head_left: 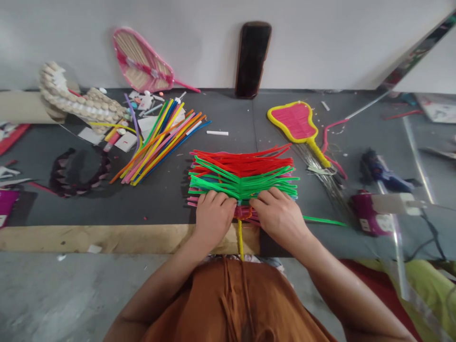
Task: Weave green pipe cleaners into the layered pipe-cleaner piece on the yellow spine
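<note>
A bundle of fuzzy pipe cleaners lies crosswise at the table's front edge, with red pipe cleaners at the back and green pipe cleaners nearer me. Pink ends stick out beneath. My left hand has its fingers curled on the near side, just left of the middle. Opposite it, my right hand pinches the near strands right of the middle; the fingertips of both are partly hidden. Between the hands a yellow pipe cleaner hangs toward me over the edge. Some orange twisted strand shows beside my right fingers.
Loose coloured pipe cleaners lie at left, near a dark headband. A phone and a pink fan lean on the wall. At right are a yellow-rimmed fan, thin wires and a glue gun.
</note>
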Demonstrator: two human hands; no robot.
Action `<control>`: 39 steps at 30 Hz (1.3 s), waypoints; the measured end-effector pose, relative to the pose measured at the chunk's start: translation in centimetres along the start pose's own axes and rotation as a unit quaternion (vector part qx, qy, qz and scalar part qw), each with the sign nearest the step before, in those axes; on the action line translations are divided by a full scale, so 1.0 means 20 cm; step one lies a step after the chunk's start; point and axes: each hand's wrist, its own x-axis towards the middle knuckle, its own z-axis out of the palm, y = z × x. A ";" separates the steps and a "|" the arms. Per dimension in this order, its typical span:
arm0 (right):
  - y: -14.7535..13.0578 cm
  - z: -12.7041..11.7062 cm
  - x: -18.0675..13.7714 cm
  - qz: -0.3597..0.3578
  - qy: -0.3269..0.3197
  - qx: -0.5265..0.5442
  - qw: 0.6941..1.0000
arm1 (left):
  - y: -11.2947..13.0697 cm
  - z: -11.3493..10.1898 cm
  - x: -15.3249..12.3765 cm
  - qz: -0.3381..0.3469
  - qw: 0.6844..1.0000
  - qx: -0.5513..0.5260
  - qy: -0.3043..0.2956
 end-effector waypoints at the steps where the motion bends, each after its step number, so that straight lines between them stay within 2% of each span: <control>1: 0.00 0.00 0.00 -0.001 0.002 -0.002 1.000 | 0.00 0.00 0.00 0.000 1.000 -0.001 0.001; 9: -0.01 0.02 0.00 -0.013 0.008 0.027 1.000 | 0.00 0.00 -0.01 -0.005 1.000 -0.011 0.002; 22: 0.03 0.13 -0.05 0.081 0.039 0.195 0.977 | 0.02 -0.02 0.01 -0.024 0.999 -0.005 -0.047; 30: 0.02 0.11 -0.06 0.086 -0.002 0.152 0.985 | 0.02 -0.03 0.02 -0.026 0.998 0.009 -0.055; 39: 0.00 0.10 -0.05 0.086 0.014 0.126 0.988 | 0.03 -0.04 0.02 -0.027 0.998 0.004 -0.058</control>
